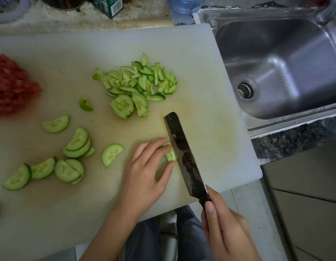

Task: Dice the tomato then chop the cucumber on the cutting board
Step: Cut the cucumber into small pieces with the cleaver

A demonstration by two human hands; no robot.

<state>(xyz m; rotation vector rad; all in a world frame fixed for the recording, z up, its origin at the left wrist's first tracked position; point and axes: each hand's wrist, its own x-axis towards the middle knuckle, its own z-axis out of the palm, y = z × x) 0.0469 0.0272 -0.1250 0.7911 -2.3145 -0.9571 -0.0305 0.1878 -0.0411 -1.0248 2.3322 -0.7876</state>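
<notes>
**Cucumber under the knife**

My left hand [144,172] pinches a small cucumber piece [171,155] between fingertips and thumb, holding it down on the white cutting board [210,110] towards the board's five o'clock corner. My right hand [223,228] is wrapped round the handle of the dark knife [184,153]. Its blade stands against the piece, at three o'clock of my left fingers. Cut cucumber strips [139,81] lie heaped at twelve o'clock of my left hand. Half-moon slices [69,166] are scattered at nine o'clock. The diced tomato [11,85] sits at the board's nine o'clock edge. A steel sink [280,68] lies beyond the board at two o'clock.
</notes>
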